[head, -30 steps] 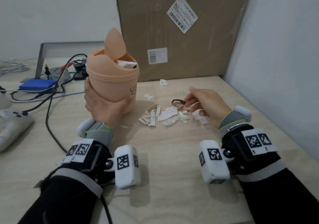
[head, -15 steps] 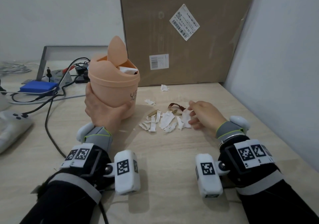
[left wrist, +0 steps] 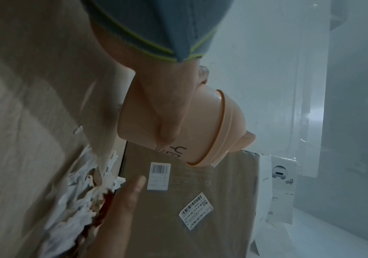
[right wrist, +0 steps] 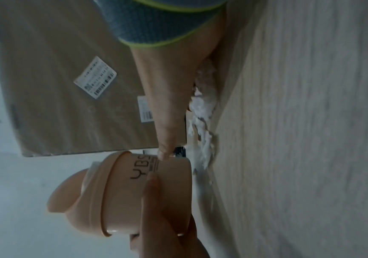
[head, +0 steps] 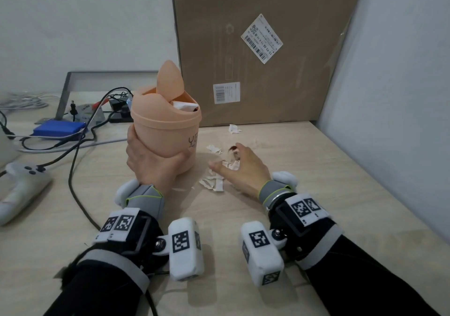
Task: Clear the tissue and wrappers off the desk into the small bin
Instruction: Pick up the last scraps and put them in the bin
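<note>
Here, left hand (head: 155, 167) gripping bin (head: 168, 130), scraps (head: 214, 181) beside

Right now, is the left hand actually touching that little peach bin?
Touching. In the head view the left hand wraps round the bin, thumb across its front; the left wrist view shows the thumb pressed on its wall.

The right hand (head: 239, 168) covers part of the scraps (head: 214, 183), and its fingertips are blurred. The left hand (head: 151, 162) hides the near side of the bin (head: 170, 130). The box (head: 263, 47) runs off the top edge. Its labels are too small to read.
</note>
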